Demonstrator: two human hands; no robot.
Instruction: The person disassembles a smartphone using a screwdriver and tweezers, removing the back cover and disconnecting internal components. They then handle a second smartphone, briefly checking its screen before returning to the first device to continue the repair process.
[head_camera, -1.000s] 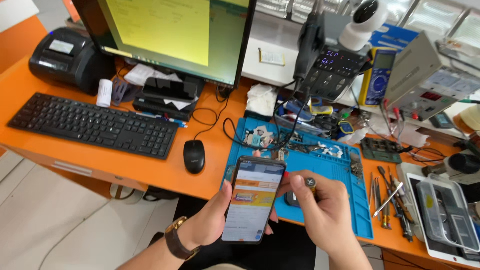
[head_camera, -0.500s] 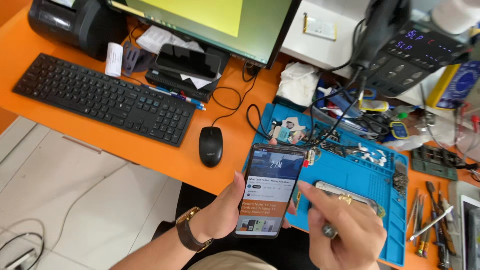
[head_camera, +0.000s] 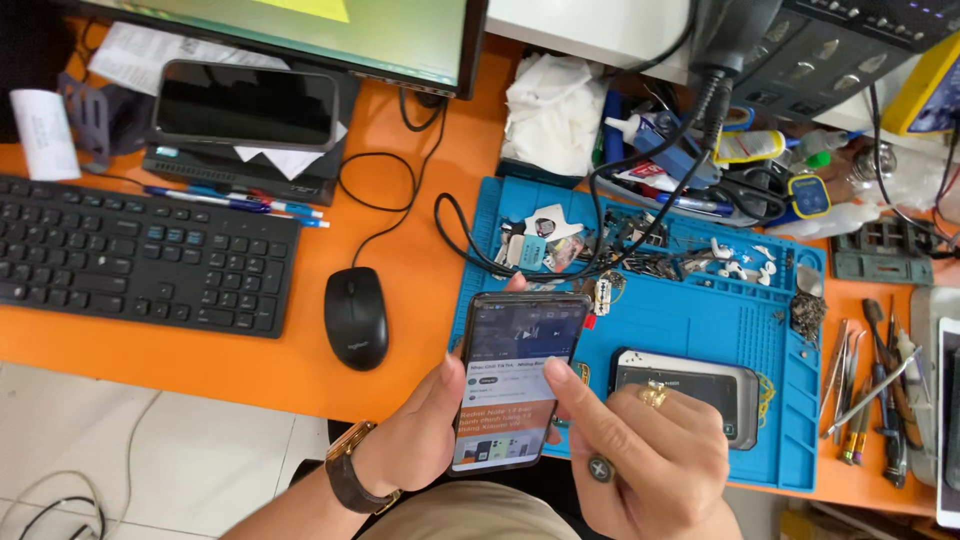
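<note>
My left hand (head_camera: 420, 445) keeps its grip closed around the lit phone (head_camera: 515, 380), thumb on its left edge, fingers behind. The phone's long axis points away from me, slightly tilted right, raised above the near edge of the orange table (head_camera: 400, 250). My right hand (head_camera: 645, 460) is nearer to the screen: its thumb touches the right edge, grip loose and holding nothing. Just right of this hand, a second phone (head_camera: 685, 385) lies on the blue mat (head_camera: 700, 310).
</note>
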